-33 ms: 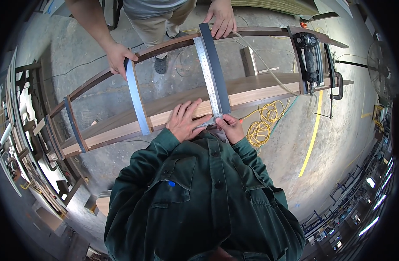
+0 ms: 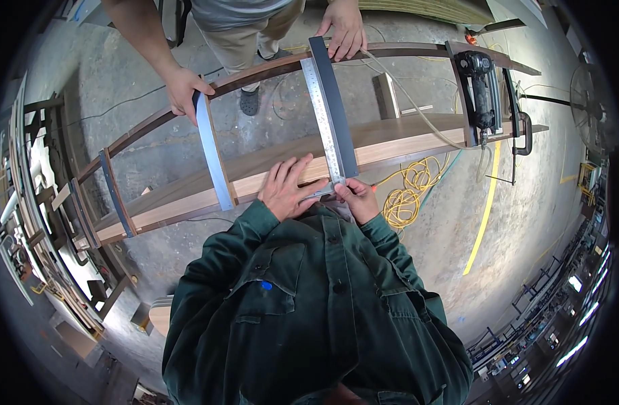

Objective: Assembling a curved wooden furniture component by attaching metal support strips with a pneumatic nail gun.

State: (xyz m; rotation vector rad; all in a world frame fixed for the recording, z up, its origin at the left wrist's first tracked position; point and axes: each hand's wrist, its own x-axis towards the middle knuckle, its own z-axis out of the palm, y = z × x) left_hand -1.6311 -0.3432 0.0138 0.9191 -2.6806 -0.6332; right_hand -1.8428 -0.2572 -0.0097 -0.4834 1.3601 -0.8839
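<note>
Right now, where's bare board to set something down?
Free: near board between the steel ruler and the power tool; also between the two grey crosspieces on the left. Crowded: ruler's near end, under left hand and right hand.

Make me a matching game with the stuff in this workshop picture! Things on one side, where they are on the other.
Things:
1. left hand
2. right hand
3. steel ruler
4. yellow cord

Places:
A. coiled on the floor, right of the planks
B. flat on the near plank, left of the ruler
C. lying across both planks
D. at the ruler's near end, holding a red-tipped pencil

Pairs: 1-B, 2-D, 3-C, 4-A
</note>
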